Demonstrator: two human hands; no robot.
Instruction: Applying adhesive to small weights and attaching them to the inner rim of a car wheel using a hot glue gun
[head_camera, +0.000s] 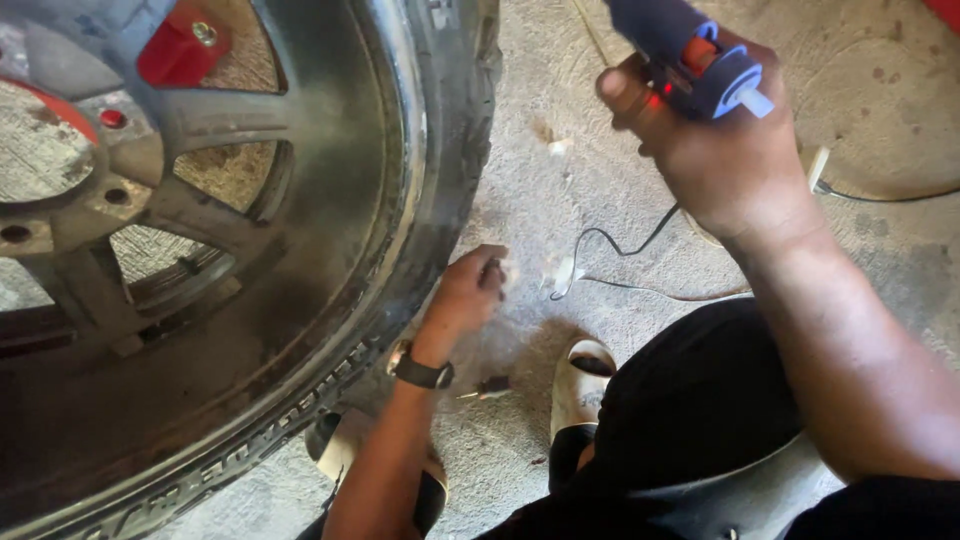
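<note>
My right hand (735, 160) is raised near the camera and grips a blue tool with an orange trigger (690, 50), like a glue gun. Lower down, my left hand (472, 288), with a dark watch on its wrist, is closed on a small dark object beside the tyre's sidewall (455, 150). The tyre sits on a dark alloy wheel (200, 260) that fills the left of the view. What exactly the left fingers pinch is too small to tell.
A thin dark cable (620, 245) loops over the concrete floor (560, 120). A small screwdriver-like tool (487, 387) lies by my white sandals (580, 380). A red part (180, 45) shows behind the wheel spokes. My dark-trousered knee is at the bottom right.
</note>
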